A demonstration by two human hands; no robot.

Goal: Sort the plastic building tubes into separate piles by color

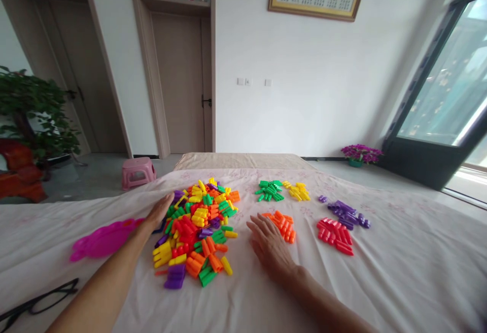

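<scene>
A mixed heap of plastic building pieces (190,226) in yellow, orange, green, red and purple lies on the cloth. At its left edge rests my left hand (161,211), fingers stretched out along the pieces and partly hidden from view. My right hand (269,244) lies flat, palm down, with its fingers apart, right of the heap. Its fingers are beside a group of orange pieces (283,225), perhaps touching them. Sorted by colour farther off are green pieces (269,191), yellow pieces (299,191), purple pieces (346,214) and red pieces (335,235).
A pink plastic tray (101,241) sits partly behind my left forearm. Black-framed glasses (45,300) lie at the near left. A wrinkled pale tablecloth (411,262) covers the surface. Beyond it stand a pink stool (139,172) and a pot of purple flowers (360,154).
</scene>
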